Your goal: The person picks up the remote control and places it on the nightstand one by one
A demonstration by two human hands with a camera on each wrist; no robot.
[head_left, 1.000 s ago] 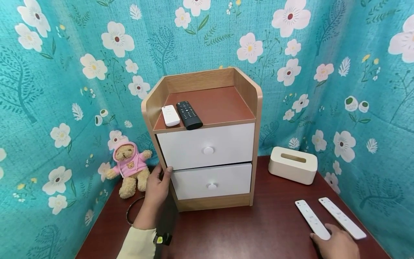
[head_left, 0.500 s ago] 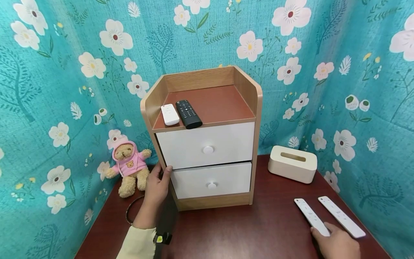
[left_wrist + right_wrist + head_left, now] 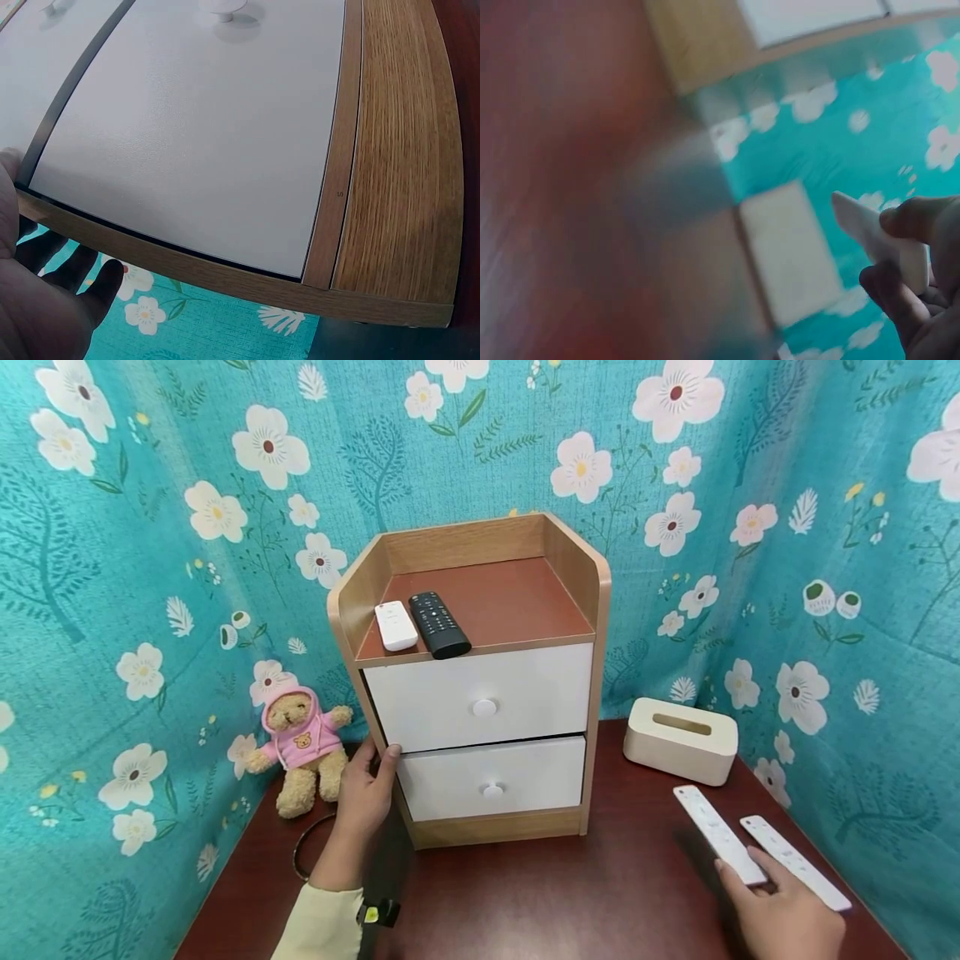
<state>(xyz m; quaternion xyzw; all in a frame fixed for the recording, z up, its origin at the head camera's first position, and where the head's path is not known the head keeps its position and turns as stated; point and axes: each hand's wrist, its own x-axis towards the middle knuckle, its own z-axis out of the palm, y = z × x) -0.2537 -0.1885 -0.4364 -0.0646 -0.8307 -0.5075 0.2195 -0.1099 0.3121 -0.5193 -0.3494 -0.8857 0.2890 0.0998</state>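
My left hand (image 3: 365,789) rests on the left side of a small wooden cabinet (image 3: 498,833) with two white drawers. Its thumb lies at the front edge; in the left wrist view the fingers of this hand (image 3: 45,307) are spread along the outer side panel. A long white remote control (image 3: 718,833) is pinched between the thumb and fingers of my right hand (image 3: 783,906), raised a little off the dark red tabletop. Beside it, a second white remote control (image 3: 795,860) lies on the table, partly behind the right hand.
On the cabinet's top shelf lie a small white remote (image 3: 396,627) and a black remote (image 3: 439,626). A teddy bear (image 3: 303,743) in a pink hoodie sits at the left. The cream tissue box (image 3: 679,742) stands right of the cabinet. Floral teal curtains (image 3: 480,468) enclose the table.
My right hand has lifted the nearer white remote control off the table, and its far end has moved up and slightly left. The left hand stays on the cabinet.
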